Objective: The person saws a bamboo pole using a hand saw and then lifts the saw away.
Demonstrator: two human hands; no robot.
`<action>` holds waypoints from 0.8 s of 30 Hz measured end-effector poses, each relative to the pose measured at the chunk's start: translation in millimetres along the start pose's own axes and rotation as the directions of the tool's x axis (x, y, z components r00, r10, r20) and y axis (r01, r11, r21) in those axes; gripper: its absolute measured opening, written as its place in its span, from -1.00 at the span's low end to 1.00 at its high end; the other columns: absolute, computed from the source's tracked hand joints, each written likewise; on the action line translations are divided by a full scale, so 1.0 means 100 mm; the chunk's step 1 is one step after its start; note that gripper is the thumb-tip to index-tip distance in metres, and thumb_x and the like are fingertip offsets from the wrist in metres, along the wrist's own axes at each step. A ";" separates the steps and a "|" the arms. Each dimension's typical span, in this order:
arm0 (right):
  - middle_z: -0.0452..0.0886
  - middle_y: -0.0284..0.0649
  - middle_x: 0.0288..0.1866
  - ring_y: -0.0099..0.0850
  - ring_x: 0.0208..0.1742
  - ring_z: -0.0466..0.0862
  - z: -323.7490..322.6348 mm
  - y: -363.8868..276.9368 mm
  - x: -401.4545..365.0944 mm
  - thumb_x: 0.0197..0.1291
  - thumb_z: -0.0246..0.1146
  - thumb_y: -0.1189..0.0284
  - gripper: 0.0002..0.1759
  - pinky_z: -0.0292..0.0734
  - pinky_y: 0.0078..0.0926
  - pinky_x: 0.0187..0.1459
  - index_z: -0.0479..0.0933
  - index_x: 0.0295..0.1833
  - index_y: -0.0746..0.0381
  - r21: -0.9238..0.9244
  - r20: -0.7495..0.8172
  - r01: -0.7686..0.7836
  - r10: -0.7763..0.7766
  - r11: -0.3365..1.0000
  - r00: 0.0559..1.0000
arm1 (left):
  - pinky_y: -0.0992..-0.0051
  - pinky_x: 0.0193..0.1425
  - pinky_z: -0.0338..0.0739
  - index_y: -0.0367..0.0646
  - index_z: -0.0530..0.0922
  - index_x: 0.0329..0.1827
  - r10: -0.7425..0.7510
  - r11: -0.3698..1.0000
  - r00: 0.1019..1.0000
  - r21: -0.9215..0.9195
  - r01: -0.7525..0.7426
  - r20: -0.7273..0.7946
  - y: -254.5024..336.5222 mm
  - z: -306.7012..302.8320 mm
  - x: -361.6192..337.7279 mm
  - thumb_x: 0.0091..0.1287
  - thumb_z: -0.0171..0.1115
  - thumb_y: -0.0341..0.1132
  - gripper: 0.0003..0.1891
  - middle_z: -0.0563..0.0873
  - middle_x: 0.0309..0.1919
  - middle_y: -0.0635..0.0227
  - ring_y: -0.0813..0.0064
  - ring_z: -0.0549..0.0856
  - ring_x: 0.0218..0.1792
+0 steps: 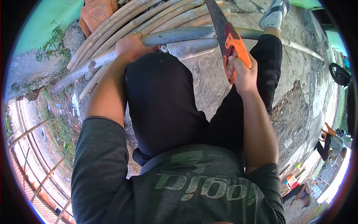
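Head view, right hand (244, 72) gripping saw (243, 50), shirt lettering (212, 188) (upside-down "logia")

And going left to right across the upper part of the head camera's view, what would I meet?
A leafy plant, the left hand, the orange-handled saw, a shoe, then a round, black, wheel-like thing.

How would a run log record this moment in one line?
right hand: grips dark-bladed saw with orange-and-red handle | left hand: on long grey-green bamboo pole | blade: crosses pole in view, contact unclear
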State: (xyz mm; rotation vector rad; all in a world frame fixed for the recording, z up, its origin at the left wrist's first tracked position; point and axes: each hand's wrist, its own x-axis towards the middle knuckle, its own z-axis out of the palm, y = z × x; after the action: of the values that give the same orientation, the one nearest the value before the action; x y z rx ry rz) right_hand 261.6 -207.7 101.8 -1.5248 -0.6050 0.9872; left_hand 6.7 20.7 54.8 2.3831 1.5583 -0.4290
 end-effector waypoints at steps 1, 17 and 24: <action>0.49 -0.33 -0.53 -0.61 -0.62 0.44 -0.01 0.00 0.01 0.25 0.21 0.60 -0.92 0.30 -0.58 -0.61 0.45 -0.29 0.25 0.003 -0.008 -0.014 0.014 1.000 1.000 | 0.22 0.20 0.64 -0.07 0.71 0.20 -0.005 1.000 1.000 -0.002 0.005 0.002 0.00 0.00 0.00 -0.01 0.32 0.64 -0.01 0.82 0.04 0.16 0.19 0.80 0.11; 0.45 -0.36 -0.56 -0.61 -0.64 0.43 -0.17 -0.08 -0.65 0.22 0.19 0.61 -0.93 0.31 -0.61 -0.60 0.42 -0.25 0.27 0.115 0.042 -0.080 0.075 0.990 0.996 | 0.20 0.20 0.66 -0.10 0.69 0.24 0.042 0.999 0.998 0.000 -0.042 -0.054 -0.05 0.06 -0.02 -0.04 0.35 0.64 0.02 0.82 0.05 0.12 0.15 0.79 0.13; 0.43 -0.32 -0.61 -0.58 -0.67 0.41 -0.31 -0.06 -0.89 0.17 0.09 0.63 -0.96 0.30 -0.57 -0.62 0.40 -0.32 0.28 0.110 0.007 0.021 -0.022 0.994 1.000 | 0.19 0.22 0.64 -0.08 0.71 0.21 0.012 0.999 0.997 -0.050 -0.016 -0.076 -0.06 0.06 0.01 -0.03 0.37 0.61 -0.01 0.82 0.06 0.11 0.13 0.78 0.16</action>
State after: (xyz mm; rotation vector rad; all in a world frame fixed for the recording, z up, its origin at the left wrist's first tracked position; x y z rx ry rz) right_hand 242.8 -296.1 129.1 -1.4156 -0.5625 0.9950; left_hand 1.1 21.4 48.9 2.3966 1.5635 -0.2967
